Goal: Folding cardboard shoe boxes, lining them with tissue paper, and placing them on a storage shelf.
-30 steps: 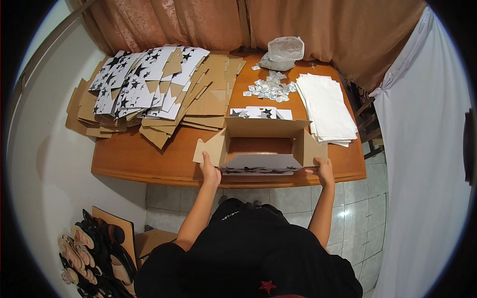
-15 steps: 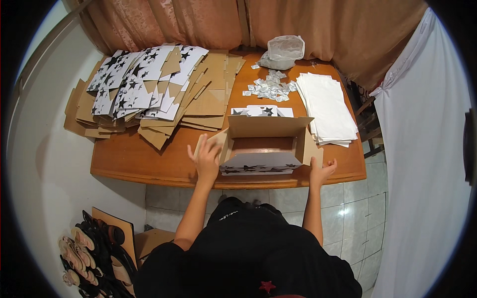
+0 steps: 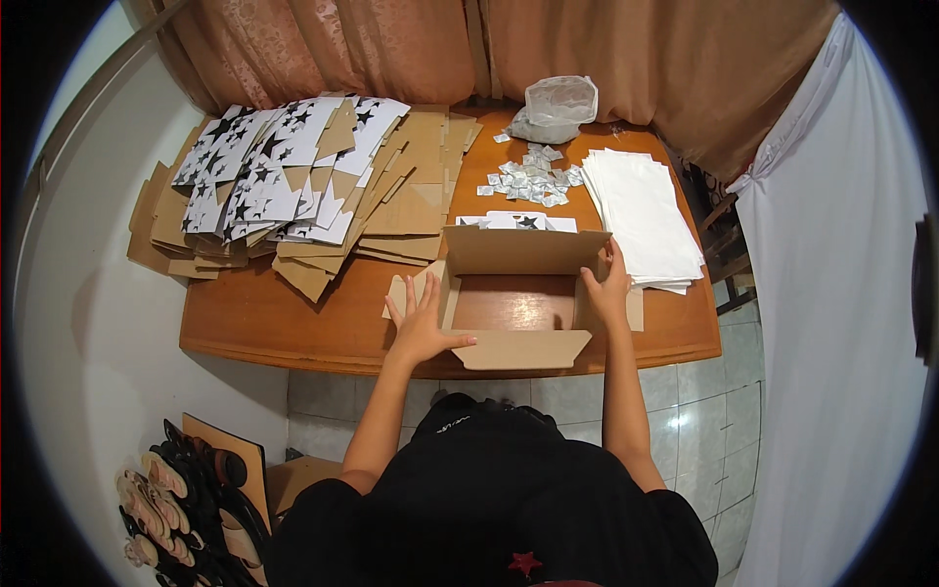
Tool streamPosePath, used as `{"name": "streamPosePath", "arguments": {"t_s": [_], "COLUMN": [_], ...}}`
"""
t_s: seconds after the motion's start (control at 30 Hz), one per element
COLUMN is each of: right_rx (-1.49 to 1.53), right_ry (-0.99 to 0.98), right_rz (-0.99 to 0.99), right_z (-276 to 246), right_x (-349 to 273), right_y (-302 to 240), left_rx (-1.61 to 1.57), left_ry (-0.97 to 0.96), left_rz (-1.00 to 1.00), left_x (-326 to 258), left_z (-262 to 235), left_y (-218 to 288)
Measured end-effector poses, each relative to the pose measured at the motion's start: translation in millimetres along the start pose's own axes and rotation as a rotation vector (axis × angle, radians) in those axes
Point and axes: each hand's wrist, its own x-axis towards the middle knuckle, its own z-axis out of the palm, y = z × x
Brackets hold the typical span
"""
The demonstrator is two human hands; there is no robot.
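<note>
A cardboard box (image 3: 528, 252), brown inside, stands at the table's front edge with its flaps spread. The table's wood shows through its middle. My left hand (image 3: 419, 328) lies at its front left corner, fingers spread over the left flap and thumb along the front flap (image 3: 523, 350). At the right wall my right hand (image 3: 608, 289) grips the box near its far corner, thumb toward the inside and fingers at the upper edge. A white, star-printed flap (image 3: 528, 223) sticks out behind the far wall.
Flat star-printed cardboard pieces (image 3: 259, 181) are piled at the left. Small clear packets (image 3: 533, 181) lie scattered before an open plastic bag (image 3: 558, 108). White paper sheets (image 3: 646, 220) are stacked at the right of the wooden table (image 3: 264, 318). Shoes (image 3: 171, 499) stand at lower left.
The front flap has folded outward toward me, showing its brown inside. My right hand has moved from the right flap up to the right wall; my left hand has shifted to the front corner.
</note>
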Motion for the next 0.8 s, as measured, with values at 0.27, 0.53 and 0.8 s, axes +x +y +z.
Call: {"name": "streamPosePath", "arguments": {"t_s": [0.27, 0.53, 0.8], "right_rx": [0.031, -0.436, -0.31], "right_ry": [-0.17, -0.242, 0.433], "right_rz": [-0.309, -0.37, 0.106], "right_z": [-17.2, -26.6, -58.5], "right_x": [-22.2, -37.6, -35.1], "right_y": [5.0, -0.7, 36.2], "left_rx": [-0.09, 0.062, 0.103], "left_ry": [0.242, -0.043, -0.238], "left_rz": [0.024, 0.217, 0.228], "left_x": [-5.3, 13.4, 30.4], "left_z": [11.4, -0.8, 12.3], "left_y": [-4.1, 29.5, 34.7]}}
